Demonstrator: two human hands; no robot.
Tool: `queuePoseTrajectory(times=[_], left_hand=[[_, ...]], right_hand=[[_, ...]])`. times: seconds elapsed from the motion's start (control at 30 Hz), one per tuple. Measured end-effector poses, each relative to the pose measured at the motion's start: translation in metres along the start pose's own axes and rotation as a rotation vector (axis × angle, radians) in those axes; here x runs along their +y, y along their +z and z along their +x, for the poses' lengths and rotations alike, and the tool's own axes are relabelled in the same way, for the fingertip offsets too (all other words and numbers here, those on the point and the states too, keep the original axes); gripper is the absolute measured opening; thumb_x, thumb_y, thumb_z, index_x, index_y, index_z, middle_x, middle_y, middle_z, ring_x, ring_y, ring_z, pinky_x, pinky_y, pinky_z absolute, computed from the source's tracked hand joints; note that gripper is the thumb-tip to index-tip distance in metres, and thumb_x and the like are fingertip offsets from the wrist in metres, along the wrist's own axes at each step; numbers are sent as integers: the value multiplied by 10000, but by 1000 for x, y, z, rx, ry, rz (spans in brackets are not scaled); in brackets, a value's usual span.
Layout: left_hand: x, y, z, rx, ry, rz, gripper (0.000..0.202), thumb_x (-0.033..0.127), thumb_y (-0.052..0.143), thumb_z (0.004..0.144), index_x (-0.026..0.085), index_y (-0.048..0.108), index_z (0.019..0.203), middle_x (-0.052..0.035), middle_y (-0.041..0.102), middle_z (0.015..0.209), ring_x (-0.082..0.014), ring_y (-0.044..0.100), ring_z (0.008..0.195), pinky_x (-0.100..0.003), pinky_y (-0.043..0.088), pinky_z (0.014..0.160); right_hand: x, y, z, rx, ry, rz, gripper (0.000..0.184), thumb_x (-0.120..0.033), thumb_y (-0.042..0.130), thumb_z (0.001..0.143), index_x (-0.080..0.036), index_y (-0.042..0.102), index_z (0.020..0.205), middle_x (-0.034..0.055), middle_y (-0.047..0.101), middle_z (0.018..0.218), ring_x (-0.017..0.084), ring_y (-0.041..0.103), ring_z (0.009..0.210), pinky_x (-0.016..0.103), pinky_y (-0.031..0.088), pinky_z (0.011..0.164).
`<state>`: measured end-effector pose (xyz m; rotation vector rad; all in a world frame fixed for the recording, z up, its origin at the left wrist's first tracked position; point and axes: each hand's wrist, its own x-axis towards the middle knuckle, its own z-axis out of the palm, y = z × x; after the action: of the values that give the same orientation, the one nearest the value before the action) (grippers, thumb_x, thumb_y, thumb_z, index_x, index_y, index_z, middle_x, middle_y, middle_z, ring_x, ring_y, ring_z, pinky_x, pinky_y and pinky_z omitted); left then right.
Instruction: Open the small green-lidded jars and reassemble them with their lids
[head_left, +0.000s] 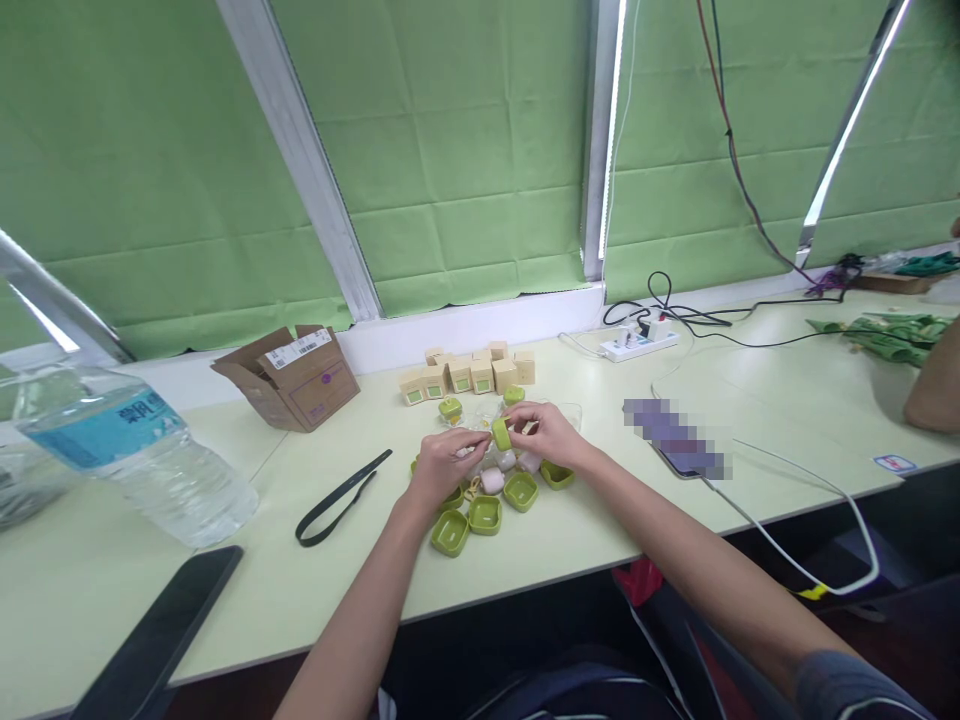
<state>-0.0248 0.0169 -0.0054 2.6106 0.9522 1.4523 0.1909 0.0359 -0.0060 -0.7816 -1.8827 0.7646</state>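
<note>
My right hand (553, 436) pinches a small green square case piece (501, 433) between thumb and fingers, raised above the table. From the other side my left hand (444, 462) reaches to its edge with fingertips pressed together; what they hold, if anything, is too small to make out. Below both hands lie several open green square cups, among them one at the front (450, 534), another green cup (485, 515) and a third green cup (520, 491). A pale pink rounded piece (492, 481) rests between them. Clear plastic pieces and two green lidded cases (450, 408) are behind.
Several small yellow boxes (459, 375) stand behind. Leftward are an open cardboard box (307, 380), a black strap (330, 505), a water bottle (150, 450) and a black phone (161, 630). To the right are a cabled phone (679, 440), a power strip (637, 345) and another person's arm (937, 380).
</note>
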Motion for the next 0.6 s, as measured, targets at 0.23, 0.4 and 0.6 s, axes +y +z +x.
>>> queuePoseTrajectory(times=[0.23, 0.4, 0.6], left_hand=[[-1, 4, -1, 19, -23, 17, 105, 216, 667, 858, 214, 768, 888, -22, 784, 836, -161, 735, 718, -271, 601, 675], [1, 4, 0, 33, -43, 11, 100, 225, 668, 854, 214, 766, 869, -23, 783, 830, -164, 731, 715, -280, 599, 680], [2, 6, 1, 5, -69, -51, 107, 233, 673, 858, 210, 772, 892, -29, 781, 821, -164, 725, 697, -285, 593, 651]], right_hand=[[-2, 0, 0, -14, -14, -36, 144, -300, 665, 817, -188, 754, 826, 54, 727, 957, 132, 614, 718, 240, 499, 627], [-4, 0, 0, 1, -3, -74, 124, -251, 650, 811, -194, 760, 816, 42, 736, 924, 134, 608, 710, 239, 492, 622], [1, 1, 1, -31, 24, 0, 139, -280, 663, 808, -180, 755, 780, 42, 726, 878, 138, 607, 722, 230, 477, 606]])
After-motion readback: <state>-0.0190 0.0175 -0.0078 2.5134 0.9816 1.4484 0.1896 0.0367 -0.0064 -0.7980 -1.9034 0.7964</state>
